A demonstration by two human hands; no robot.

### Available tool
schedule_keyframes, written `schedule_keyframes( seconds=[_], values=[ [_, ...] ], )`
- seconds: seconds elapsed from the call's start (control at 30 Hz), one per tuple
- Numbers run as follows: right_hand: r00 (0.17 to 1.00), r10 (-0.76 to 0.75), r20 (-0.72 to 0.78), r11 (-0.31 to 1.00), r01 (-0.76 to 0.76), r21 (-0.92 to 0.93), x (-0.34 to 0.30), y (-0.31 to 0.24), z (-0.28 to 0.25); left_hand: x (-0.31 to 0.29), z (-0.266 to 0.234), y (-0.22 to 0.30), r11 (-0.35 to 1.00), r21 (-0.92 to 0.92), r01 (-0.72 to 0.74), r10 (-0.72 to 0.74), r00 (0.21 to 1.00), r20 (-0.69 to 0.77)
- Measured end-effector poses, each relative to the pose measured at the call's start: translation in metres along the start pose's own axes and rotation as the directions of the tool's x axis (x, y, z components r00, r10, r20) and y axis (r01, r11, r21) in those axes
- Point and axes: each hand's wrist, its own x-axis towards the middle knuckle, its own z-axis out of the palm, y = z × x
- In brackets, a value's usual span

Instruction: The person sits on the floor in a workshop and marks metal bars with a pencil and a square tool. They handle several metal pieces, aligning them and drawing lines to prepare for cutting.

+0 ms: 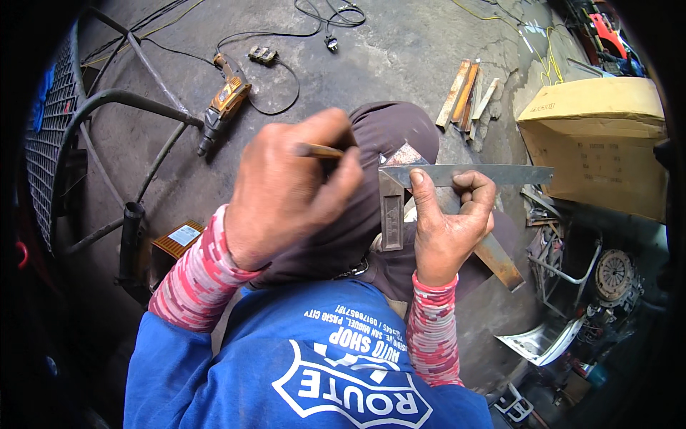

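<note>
My left hand [293, 187] is raised over my thigh, its fingers pinched on a short yellow-brown pencil [321, 151]; motion blurs the hand. To its right, my right hand [454, 225] grips a try square [500, 175], thumb on the steel blade. The square's thick stock [392, 214] points toward me. Under the blade a flat metal bar [499, 261] runs diagonally across my lap, its far end showing above the blade and its near end below my fingers. The pencil is apart from both square and bar.
An orange power drill [227, 98] with its cord lies on the floor at far left, beside a tubular metal frame [136, 100]. Metal strips [468, 96] lie ahead. A cardboard box [593, 154], a clutch plate [613, 277] and scrap parts stand right. An orange-and-black box [179, 238] sits near my left elbow.
</note>
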Motion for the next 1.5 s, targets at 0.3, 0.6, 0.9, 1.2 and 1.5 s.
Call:
schedule_keyframes(
  seconds=[0.3, 0.6, 0.9, 1.2, 1.5],
  values=[
    [0.999, -0.046, 0.007, 0.996, 0.046, -0.079, -0.003, 0.002, 0.0, -0.006, 0.04, -0.003, 0.995, -0.091, -0.033, 0.028, 0.998, -0.056],
    [0.973, -0.218, -0.081, 0.976, 0.219, 0.008, 0.001, 0.001, -0.03, 0.007, 0.057, 0.0, 0.912, -0.356, 0.204, -0.181, 0.979, 0.098],
    [0.799, 0.365, 0.478, 0.379, -0.596, 0.708, -0.087, 0.054, -0.07, -0.001, 0.061, 0.007, 0.807, -0.507, 0.303, -0.274, 0.953, 0.132],
    [0.74, 0.571, 0.356, -0.144, -0.336, 0.931, -0.058, 0.074, -0.05, -0.018, 0.076, 0.004, 0.829, -0.507, 0.234, -0.26, 0.966, 0.021],
    [0.835, 0.545, 0.078, 0.103, -0.159, 0.982, -0.004, 0.056, -0.082, -0.034, 0.051, 0.002, 0.795, -0.604, 0.054, -0.238, 0.944, -0.229]
  ],
)
